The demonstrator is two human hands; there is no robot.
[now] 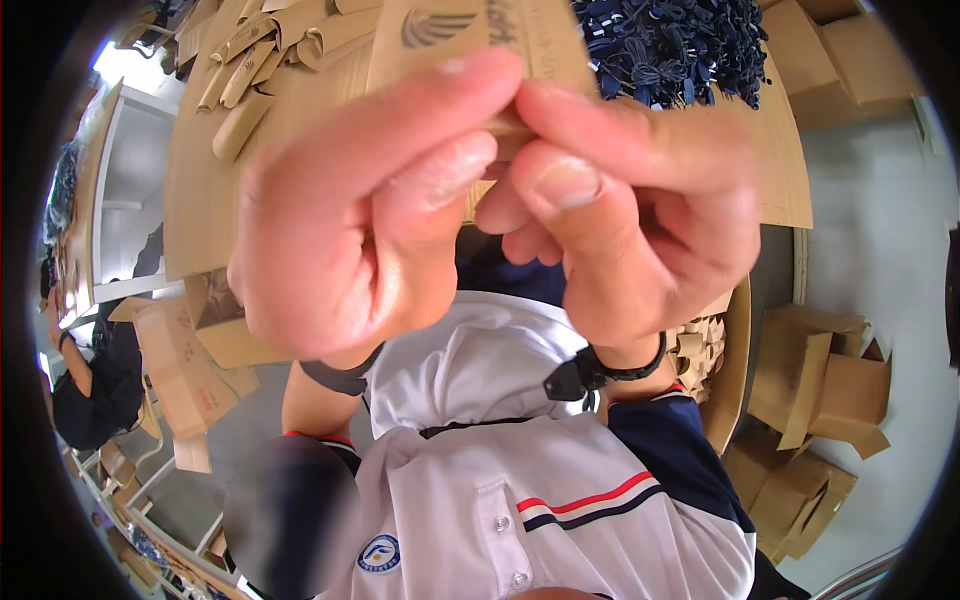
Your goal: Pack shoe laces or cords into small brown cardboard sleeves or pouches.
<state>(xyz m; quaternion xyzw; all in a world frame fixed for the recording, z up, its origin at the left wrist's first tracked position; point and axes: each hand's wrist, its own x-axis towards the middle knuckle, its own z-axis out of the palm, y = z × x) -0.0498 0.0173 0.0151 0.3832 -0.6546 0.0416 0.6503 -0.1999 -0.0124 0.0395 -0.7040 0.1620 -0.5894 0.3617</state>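
Note:
A brown kraft cardboard packet [540, 50] with dark print is held up close before me, its upper end cut off by the frame. My left hand [350, 220] pinches its lower left edge between bent forefinger and thumb. At the lower right edge, my right hand [640, 210] grips it the same way, thumb and forefinger meeting near the left fingertips. The fingers hide the packet's lower edge. Beyond, on the cardboard-topped table [210, 200], lie several kraft sleeves [245, 120] at the left and a heap of dark blue coiled cables [680, 50] at the right.
A carton of kraft pieces [700, 350] stands by my right side. Opened cartons [820, 380] lie along the right wall, with another carton [180, 350] at the left. Farther left, another person in dark clothes [100, 390] is near a white shelf [130, 190].

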